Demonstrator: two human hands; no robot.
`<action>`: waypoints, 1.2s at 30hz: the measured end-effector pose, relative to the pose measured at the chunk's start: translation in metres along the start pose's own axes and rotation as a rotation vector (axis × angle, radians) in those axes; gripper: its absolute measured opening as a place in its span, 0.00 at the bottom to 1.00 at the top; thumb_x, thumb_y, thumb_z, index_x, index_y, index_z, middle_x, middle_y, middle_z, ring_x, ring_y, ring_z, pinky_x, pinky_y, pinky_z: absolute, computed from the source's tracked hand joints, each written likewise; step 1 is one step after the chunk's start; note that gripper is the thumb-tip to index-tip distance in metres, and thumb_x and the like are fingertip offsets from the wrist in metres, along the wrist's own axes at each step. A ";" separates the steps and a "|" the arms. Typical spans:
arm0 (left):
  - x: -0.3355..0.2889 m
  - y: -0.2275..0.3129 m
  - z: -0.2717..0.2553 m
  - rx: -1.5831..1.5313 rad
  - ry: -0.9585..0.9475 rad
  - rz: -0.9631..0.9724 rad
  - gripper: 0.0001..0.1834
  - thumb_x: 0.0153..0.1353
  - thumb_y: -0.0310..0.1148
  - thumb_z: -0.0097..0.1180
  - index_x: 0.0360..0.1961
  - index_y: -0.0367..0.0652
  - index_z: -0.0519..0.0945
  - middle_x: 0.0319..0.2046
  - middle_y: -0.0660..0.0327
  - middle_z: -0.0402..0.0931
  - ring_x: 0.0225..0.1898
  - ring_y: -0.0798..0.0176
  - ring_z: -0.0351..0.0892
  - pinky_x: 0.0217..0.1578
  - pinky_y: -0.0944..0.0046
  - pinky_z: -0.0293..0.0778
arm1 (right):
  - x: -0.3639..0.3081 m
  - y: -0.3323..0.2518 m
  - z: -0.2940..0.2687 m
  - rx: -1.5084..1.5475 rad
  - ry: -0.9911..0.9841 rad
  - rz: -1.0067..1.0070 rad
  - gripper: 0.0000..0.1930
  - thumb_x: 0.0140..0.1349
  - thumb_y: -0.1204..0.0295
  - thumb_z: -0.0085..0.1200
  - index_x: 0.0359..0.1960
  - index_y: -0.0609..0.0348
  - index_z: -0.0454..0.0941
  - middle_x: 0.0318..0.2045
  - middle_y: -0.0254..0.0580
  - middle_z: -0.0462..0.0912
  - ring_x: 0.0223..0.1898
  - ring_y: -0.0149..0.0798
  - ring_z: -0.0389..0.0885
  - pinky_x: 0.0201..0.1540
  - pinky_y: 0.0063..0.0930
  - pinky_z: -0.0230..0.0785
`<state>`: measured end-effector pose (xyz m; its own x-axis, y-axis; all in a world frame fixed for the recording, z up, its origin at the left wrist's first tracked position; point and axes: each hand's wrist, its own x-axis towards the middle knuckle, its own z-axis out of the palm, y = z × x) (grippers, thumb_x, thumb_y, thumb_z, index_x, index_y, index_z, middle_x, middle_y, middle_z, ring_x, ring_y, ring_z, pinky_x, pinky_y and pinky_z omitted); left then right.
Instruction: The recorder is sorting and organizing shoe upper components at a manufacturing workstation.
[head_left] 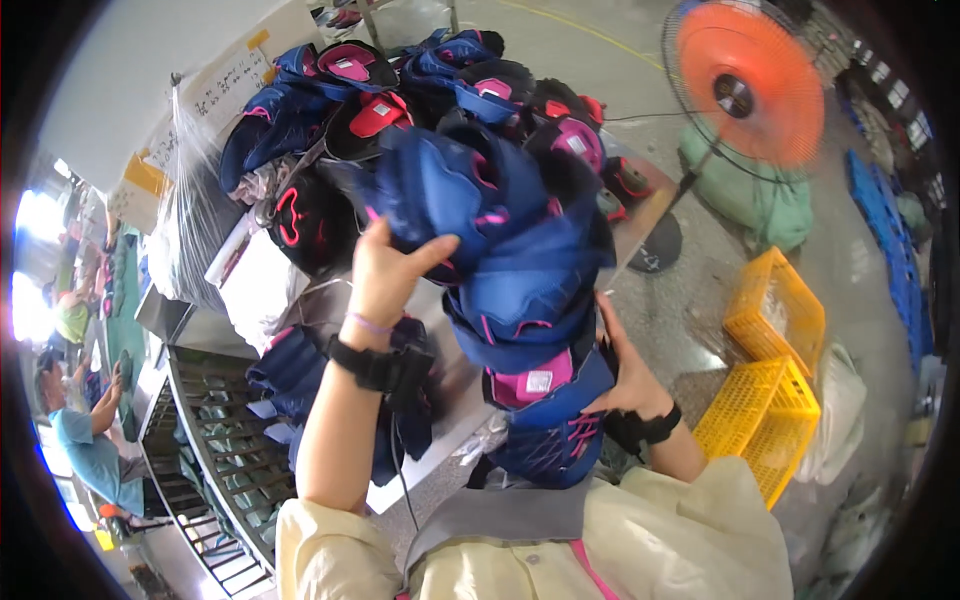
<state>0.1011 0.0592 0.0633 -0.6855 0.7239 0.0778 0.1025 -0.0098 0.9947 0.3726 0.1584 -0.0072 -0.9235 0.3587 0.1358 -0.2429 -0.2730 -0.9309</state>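
A bundle of navy-blue shoe uppers (520, 300) with pink trim is gathered in front of my chest, its upper part blurred. My left hand (392, 265) grips the bundle's upper left side, thumb across the front and fingertips hidden behind the fabric. Lower down on the right, my right hand (632, 368) holds the bundle's side between thumb and fingers. A lower shoe upper (550, 435) with pink laces and a pink lining hangs close to my body. Beyond, more blue and black uppers (350, 110) with pink or red insides lie heaped on the table (640, 215).
An orange-bladed fan (745, 90) stands at the far right, near a green sack (755, 195). Yellow crates (765, 420) sit on the floor to the right. A clear plastic bag (190, 210) hangs at left, above a slatted rack (225, 420). Another person (95, 440) works at far left.
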 end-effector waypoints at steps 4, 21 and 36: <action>-0.116 0.057 -0.067 -0.118 0.179 0.339 0.26 0.41 0.26 0.67 0.44 0.34 0.71 0.38 0.60 0.75 0.38 0.67 0.73 0.42 0.68 0.69 | -0.039 -0.025 0.089 -0.255 -0.034 -0.120 0.63 0.29 0.72 0.72 0.64 0.62 0.35 0.62 0.50 0.52 0.63 0.43 0.52 0.62 0.32 0.45; -0.527 -0.046 -0.415 -0.447 0.912 0.619 0.41 0.37 0.32 0.67 0.56 0.41 0.61 0.51 0.57 0.67 0.51 0.56 0.67 0.53 0.57 0.63 | -0.037 0.110 0.478 -0.848 -0.769 -0.501 0.49 0.34 0.61 0.68 0.61 0.52 0.54 0.61 0.64 0.49 0.55 0.60 0.64 0.52 0.37 0.63; -0.414 -0.052 -0.706 -0.877 0.985 0.517 0.38 0.56 0.63 0.37 0.62 0.50 0.56 0.60 0.60 0.58 0.60 0.53 0.56 0.60 0.51 0.52 | 0.187 0.207 0.674 -0.949 -0.660 -0.653 0.44 0.31 0.67 0.63 0.58 0.36 0.62 0.62 0.57 0.52 0.40 0.49 0.71 0.32 0.33 0.72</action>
<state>-0.1289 -0.7270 0.0265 -0.9611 -0.2602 0.0927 0.2688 -0.8041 0.5302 -0.0507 -0.4326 0.0538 -0.7527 -0.3865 0.5330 -0.6432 0.6046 -0.4699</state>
